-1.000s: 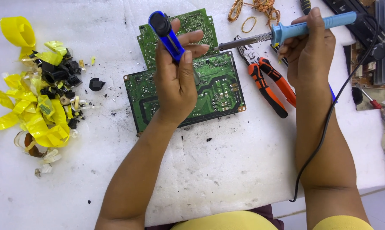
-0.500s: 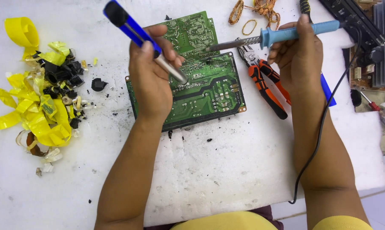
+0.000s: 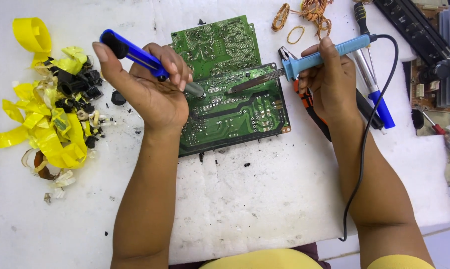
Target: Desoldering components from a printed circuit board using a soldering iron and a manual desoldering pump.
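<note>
My left hand grips a blue desoldering pump, tilted with its grey nozzle down at the upper left of a green circuit board. My right hand holds a light-blue soldering iron; its metal tip rests on the same board's solder side, a little right of the pump's nozzle. A second green circuit board lies behind the first. The iron's black cord runs down along my right forearm.
A heap of yellow tape strips and black parts lies at the left. Orange-handled pliers sit under my right hand, a blue-handled tool beside it. Copper wire coils are at the back, dismantled electronics at the right edge. Black crumbs dot the white table.
My left hand has swung the pump from upright to tilted and brought its nozzle down to the board. The iron's tip has come down onto the board beside it.
</note>
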